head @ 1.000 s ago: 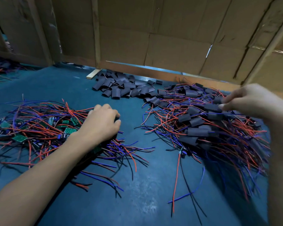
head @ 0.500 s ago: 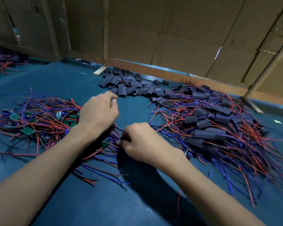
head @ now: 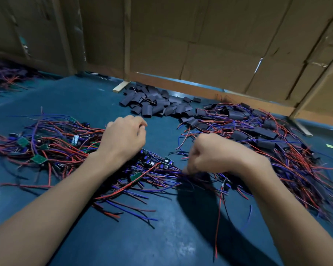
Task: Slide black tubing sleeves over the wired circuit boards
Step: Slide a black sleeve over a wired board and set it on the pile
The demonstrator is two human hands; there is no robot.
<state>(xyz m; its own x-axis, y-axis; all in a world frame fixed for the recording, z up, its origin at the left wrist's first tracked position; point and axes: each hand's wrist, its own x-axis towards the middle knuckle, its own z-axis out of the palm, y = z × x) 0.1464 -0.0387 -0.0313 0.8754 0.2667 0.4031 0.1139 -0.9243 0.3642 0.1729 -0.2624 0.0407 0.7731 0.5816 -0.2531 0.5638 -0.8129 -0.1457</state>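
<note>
two hands work the wired boards: left hand clenched, holding nothing visible; right hand pinching wires.

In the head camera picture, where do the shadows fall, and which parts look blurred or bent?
Head view: the right hand and its forearm cast a dark shadow on the blue table just below them; the wires under that hand look smeared; the far-left wire heap is dim and soft; the cardboard wall leans and curves from wide-angle distortion.

Bare boards left on table; sleeved boards right; loose sleeves behind, between.
</note>
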